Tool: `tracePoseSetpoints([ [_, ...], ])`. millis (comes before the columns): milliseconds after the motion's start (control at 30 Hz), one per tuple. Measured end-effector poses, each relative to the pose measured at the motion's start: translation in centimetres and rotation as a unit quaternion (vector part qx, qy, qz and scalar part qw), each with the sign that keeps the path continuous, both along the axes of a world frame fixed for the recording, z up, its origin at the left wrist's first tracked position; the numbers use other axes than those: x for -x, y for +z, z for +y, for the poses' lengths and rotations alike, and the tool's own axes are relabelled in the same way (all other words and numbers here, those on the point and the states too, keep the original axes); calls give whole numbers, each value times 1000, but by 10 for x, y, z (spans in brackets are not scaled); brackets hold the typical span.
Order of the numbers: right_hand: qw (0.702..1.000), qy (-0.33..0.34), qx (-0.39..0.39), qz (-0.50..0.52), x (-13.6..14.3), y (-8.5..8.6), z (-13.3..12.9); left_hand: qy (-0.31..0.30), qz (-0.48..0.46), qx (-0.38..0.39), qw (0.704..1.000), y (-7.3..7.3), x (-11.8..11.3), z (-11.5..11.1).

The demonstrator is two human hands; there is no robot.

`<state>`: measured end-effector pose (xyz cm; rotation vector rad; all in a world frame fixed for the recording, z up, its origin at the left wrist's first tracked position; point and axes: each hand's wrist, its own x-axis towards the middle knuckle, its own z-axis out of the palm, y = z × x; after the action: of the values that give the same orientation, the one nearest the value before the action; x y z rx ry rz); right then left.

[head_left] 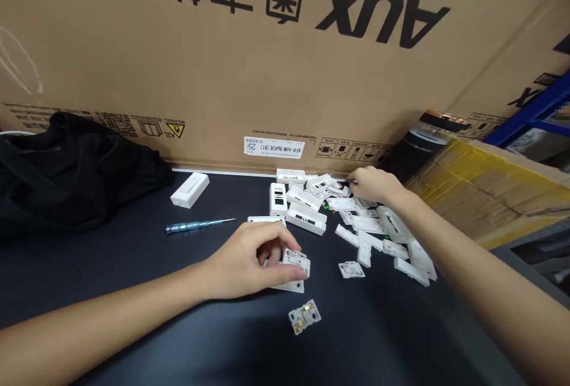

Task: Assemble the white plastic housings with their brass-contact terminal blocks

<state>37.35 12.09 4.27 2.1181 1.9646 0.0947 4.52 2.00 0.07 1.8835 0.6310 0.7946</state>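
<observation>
My left hand [258, 258] is closed around a small white plastic part [297, 260], thumb and fingers on its edges, over a larger white plate [291, 286]. Just in front of it on the dark table lies a small white part with brass contacts [304, 316]. Over at the back right, my right hand [371, 184] reaches to the far edge of a pile of white plastic pieces [367, 224]; its fingertips are pressed together, and what they hold, if anything, is too small to make out. Another small white part [351, 269] lies between the pile and the table's front.
A blue screwdriver [200, 225] and a white casing [190, 190] lie at the left, near black cloth [75, 166]. A large cardboard box [222, 77] stands along the back. At the right are a taped box [490, 190] and a dark cylinder [414, 151].
</observation>
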Motion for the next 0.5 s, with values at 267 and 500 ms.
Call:
tracePoseSetpoints([
  [267,999,-35,0,7,9,-1,4,-1,-6,-3,1000,0,1,-1],
  [500,997,-66,-28,30,16,-4,4,0,-13,-17,1000,2,1,-1],
])
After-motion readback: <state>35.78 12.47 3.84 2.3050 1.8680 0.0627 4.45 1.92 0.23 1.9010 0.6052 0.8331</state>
